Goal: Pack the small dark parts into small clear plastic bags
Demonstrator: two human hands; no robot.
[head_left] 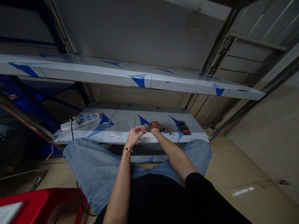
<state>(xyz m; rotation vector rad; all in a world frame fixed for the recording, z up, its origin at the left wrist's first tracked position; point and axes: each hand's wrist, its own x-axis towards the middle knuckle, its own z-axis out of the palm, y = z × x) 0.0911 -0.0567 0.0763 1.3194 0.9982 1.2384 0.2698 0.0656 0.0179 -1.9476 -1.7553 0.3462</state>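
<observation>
My left hand (pixel 136 134), with a beaded bracelet on its wrist, is curled over the low shelf (pixel 123 116), thumb and fingertips close together. Anything in its grasp is too small and dim to make out. Just to its right, my right hand (pixel 154 125) is closed in a fist, and its fingers hide what they may hold. A pale, clear plastic-looking piece (pixel 147 137) lies below and between the hands. Beside my right wrist is a small cluster of dark metallic bits (pixel 165 130). A small clear packet (pixel 115 136) rests left of my left hand.
A white power strip (pixel 87 119) with a dark cord lies at the shelf's left. A pixelated dark and red item (pixel 184 128) is at the right. An upper shelf (pixel 112 73) spans above my hands. A red stool (pixel 42 199) stands at lower left.
</observation>
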